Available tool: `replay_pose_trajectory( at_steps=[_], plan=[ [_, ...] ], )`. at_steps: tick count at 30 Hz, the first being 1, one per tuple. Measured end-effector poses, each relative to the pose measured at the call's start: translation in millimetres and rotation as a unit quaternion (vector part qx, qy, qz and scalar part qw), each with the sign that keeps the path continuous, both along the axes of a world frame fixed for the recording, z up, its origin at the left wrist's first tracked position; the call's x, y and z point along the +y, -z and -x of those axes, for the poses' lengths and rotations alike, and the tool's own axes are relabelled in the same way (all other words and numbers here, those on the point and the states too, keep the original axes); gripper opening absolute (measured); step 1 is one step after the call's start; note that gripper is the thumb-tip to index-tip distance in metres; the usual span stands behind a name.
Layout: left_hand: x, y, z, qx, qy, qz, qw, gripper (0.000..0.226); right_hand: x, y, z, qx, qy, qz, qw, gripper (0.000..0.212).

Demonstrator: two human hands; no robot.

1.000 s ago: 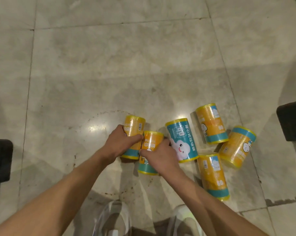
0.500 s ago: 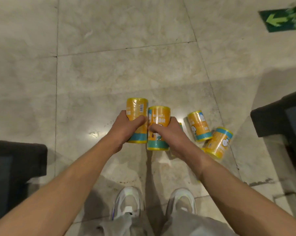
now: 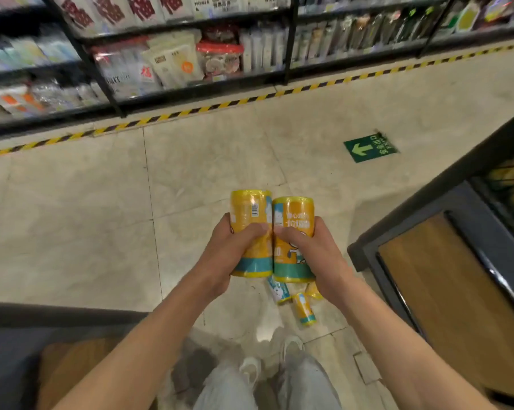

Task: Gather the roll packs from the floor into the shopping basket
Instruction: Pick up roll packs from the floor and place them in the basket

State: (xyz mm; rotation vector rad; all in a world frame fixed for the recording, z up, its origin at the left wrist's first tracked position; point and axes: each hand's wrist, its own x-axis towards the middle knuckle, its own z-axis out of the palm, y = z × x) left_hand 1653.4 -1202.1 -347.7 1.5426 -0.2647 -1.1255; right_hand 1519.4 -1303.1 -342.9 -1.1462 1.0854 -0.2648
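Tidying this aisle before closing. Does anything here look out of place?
Yes. Roll packs lie on the floor tiles in front of the person's shoes: a teal one and a yellow one on their sides, a third partly hidden behind the right hand. Each hand, left too, holds a yellow pack.

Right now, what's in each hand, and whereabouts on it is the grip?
Left hand grips a yellow cylindrical roll pack with a barcode around its middle; right hand grips a matching yellow roll pack with a teal band, also mid-body.
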Motion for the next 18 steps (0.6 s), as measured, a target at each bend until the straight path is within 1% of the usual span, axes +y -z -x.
replay_pose_trajectory(
  at_steps=[2, 4, 6, 8, 10, 13, 16, 18],
  plan=[
    [-2, -63, 6, -0.009, 0.017, 0.020, 1.000, 0.035, 3, -63, 10, -0.010, 0.015, 0.022, 1.000, 0.058],
    [-5, -120, 15, -0.007, 0.042, 0.049, 0.998, 0.033, 8, -121, 23, -0.031, 0.035, 0.049, 0.998, 0.052],
    [-7, -169, 27, -0.005, 0.075, 0.083, 0.994, 0.037, 14, -170, 40, -0.046, 0.077, 0.076, 0.993, 0.051],
    [-7, -210, 43, -0.011, 0.129, 0.114, 0.985, 0.049, 23, -209, 63, -0.047, 0.114, 0.091, 0.988, 0.058],
    [-13, -245, 60, -0.007, 0.193, 0.139, 0.971, 0.056, 31, -240, 89, -0.067, 0.165, 0.109, 0.978, 0.054],
    [-21, -290, 93, -0.012, 0.280, 0.169, 0.945, 0.055, 48, -281, 132, -0.076, 0.240, 0.148, 0.956, 0.048],
    [-26, -325, 142, -0.019, 0.356, 0.192, 0.914, 0.051, 77, -314, 193, -0.085, 0.320, 0.179, 0.927, 0.050],
    [-26, -340, 182, -0.022, 0.390, 0.192, 0.900, 0.055, 100, -330, 240, -0.069, 0.372, 0.204, 0.903, 0.041]
  ],
)
